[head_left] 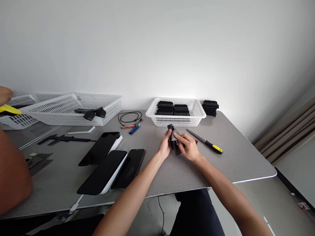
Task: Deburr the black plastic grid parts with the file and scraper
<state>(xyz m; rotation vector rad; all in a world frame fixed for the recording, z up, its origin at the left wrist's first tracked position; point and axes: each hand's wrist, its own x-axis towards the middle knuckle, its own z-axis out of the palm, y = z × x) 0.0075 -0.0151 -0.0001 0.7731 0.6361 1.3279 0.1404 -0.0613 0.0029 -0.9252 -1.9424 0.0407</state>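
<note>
My left hand (165, 144) is closed around a small black plastic part (170, 127), held just above the table in front of the white basket. My right hand (189, 146) is closed on the same part from the right, its index finger pressing a crumpled grey patch (175, 133) on it. Whether that patch is a separate piece I cannot tell. Under the hands hangs a dark flap (177, 151). A small red thing (196, 141) shows beside my right knuckles. Right of that hand lies a file (213, 147) with a black and yellow handle.
The white basket (176, 122) holds stacked black ribbed parts; another stack (210, 108) stands beside it. Leftward are a cable (130, 113), lighters (134, 129), several phones (102, 172), calipers (66, 138) and a larger basket (66, 118). Another person's arm (13, 173) is at far left.
</note>
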